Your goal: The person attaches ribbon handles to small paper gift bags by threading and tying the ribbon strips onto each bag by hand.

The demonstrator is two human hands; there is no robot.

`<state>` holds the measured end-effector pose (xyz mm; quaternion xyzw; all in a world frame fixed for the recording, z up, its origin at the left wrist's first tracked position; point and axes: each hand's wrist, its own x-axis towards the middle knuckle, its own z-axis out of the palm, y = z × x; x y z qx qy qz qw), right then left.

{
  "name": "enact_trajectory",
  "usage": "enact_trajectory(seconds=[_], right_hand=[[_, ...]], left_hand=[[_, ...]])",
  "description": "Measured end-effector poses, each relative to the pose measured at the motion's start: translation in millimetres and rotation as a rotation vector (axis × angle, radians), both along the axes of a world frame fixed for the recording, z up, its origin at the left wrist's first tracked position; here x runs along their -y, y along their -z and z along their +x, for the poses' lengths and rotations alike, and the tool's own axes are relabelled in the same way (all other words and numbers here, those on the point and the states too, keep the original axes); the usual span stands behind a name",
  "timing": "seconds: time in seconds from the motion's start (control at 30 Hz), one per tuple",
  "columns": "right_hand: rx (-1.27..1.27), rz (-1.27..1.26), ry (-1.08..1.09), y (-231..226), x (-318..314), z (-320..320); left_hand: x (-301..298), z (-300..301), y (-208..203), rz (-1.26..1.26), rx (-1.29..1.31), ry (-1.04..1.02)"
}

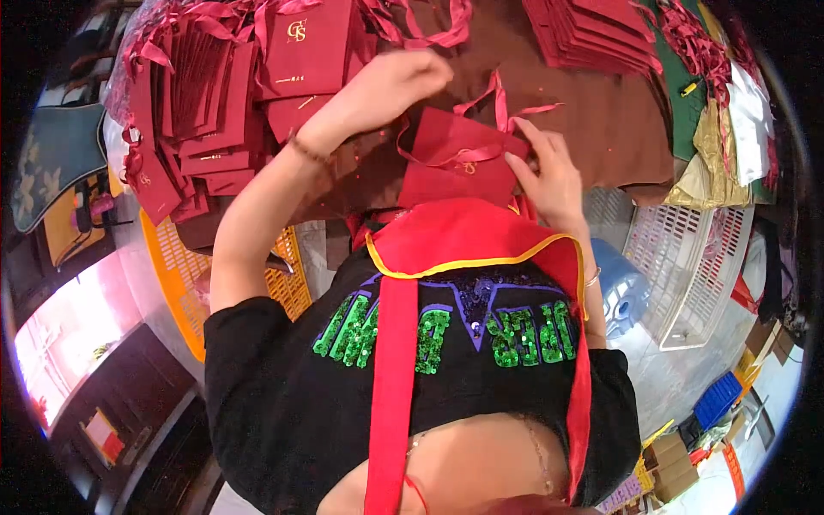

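We saw the red bag (446, 137) on the brown cloth (618, 129), a ribbon (485, 154) across it. Our right hand (551, 172) gripped its right edge; whether our curled left hand (403, 81) held anything, we couldn't tell.

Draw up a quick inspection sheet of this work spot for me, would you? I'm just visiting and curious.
Surface: a table under a brown cover.
Job's things: a flat dark-red bag with a gold emblem, a red ribbon lying across it; similar bags in a left stack and a right stack.
Clutter: tangled ribbons, gold wrapping and a white sheet at the table's right.
Fingers: left fingers curled above the table, grip unclear; right fingers at the bag's right edge, grip unclear.
Cables: nothing seen.
Surroundings: an orange crate at left, a white crate and a blue plastic container at right.
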<state>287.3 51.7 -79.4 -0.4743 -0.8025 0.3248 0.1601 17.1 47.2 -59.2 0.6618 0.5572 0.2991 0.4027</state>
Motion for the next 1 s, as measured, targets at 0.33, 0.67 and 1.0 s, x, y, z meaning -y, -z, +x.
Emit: enact_trajectory(seconds=[0.33, 0.67, 1.0], right_hand=[[-0.307, 0.135, -0.237, 30, -17, -53], [-0.017, 0.239, -0.282, 8, -21, -51], [0.009, 0.011, -0.328, 5, -7, -54]], left_hand=[[92, 15, 29, 0.336, -0.667, 0.136], [131, -19, -7, 0.055, -0.564, 0.092], [113, -17, 1, -0.057, 0.921, -0.576]])
